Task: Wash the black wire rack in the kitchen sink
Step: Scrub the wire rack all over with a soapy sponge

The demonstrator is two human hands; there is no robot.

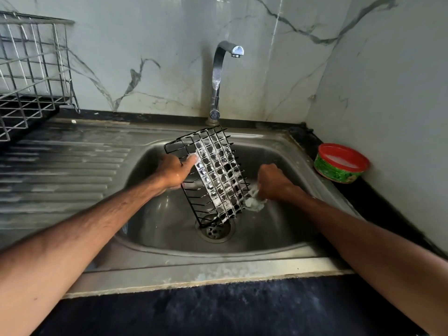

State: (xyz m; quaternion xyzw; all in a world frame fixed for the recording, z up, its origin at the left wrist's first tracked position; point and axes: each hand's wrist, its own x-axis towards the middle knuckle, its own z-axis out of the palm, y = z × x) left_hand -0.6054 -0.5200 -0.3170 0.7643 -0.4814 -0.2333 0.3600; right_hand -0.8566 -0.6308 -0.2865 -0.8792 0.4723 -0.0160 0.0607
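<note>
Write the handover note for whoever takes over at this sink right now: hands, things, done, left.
Left hand grips the black wire rack at its upper left edge, holding it tilted, lower corner over the drain inside the sink.
Right hand holds a sudsy scrubber against the rack's lower right edge.
Done: the grid is coated in suds.
Left: finish scrubbing, then rinse; no water shows from the tap.
Soap tub sits on the counter right of the sink.

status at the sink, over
Left hand grips soapy black wire rack, tilted in steel sink. Right hand clutches sudsy scrubber at its lower edge. Nothing blocking.
</note>
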